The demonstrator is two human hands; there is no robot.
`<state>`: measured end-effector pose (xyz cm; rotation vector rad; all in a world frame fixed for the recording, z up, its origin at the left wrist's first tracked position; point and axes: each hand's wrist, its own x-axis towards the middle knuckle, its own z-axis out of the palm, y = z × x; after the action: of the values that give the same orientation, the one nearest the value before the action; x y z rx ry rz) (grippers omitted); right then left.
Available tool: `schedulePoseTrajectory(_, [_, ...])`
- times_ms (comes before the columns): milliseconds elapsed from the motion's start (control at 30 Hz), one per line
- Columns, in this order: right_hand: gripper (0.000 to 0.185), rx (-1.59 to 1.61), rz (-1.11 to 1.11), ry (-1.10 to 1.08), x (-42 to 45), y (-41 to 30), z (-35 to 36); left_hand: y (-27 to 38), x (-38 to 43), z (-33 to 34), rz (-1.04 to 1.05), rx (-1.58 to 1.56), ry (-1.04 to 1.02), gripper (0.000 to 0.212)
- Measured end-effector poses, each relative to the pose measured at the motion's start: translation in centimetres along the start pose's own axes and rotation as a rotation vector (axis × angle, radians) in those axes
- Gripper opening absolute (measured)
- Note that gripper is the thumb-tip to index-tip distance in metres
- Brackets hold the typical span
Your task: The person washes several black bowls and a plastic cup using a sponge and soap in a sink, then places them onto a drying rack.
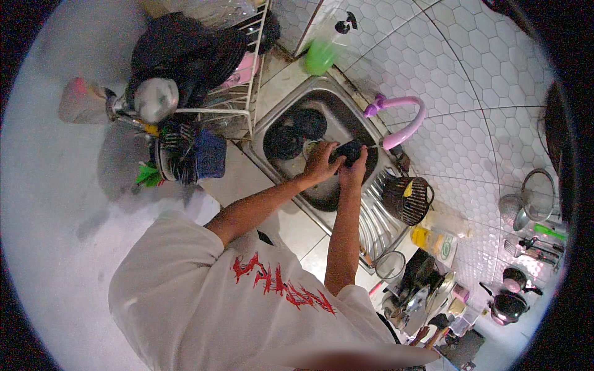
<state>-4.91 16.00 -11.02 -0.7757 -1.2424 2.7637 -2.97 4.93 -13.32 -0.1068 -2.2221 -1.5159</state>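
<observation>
Over the stainless steel sink (325, 86), both of my hands are on a small dark dish (349, 152), perhaps a bowl or cup. My left hand (320, 163) holds its left side, and my right hand (353, 170) grips its right and lower side. The pinkish-purple tap hose (408, 130) curves down beside it, with a thin stream of water near its end. More dark dishes, one at the upper middle (310, 123) and one at the left (283, 141), lie in the basin near the drain (310, 147).
A ribbed drainboard (371, 215) adjoins the basin, with a dark slotted basket (407, 200) beside it. A green soap bottle (321, 55) stands at the far corner. Left is a white wire dish rack (253, 92); right are a yellow bottle (424, 239) and stacked cookware.
</observation>
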Motion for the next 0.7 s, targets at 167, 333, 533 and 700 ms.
schedulePoseTrajectory(167, [0.038,0.178,0.126,-0.07,1.2,1.4,-1.4,-0.6,-0.7,-0.2,-0.449,-0.173,-0.256,0.047])
schedulePoseTrajectory(333, [0.043,0.277,0.123,-0.115,1.9,2.2,-2.6,-1.5,0.1,1.5,-0.495,-0.106,-0.189,0.042])
schedulePoseTrajectory(533, [0.043,0.229,0.101,-0.108,0.8,2.6,-2.5,-0.2,1.4,2.1,-0.726,-0.477,-0.207,0.04])
schedulePoseTrajectory(700, [0.044,-0.479,-0.254,0.063,-0.1,3.0,-3.6,-2.4,2.2,3.1,-0.618,-0.359,-0.289,0.044])
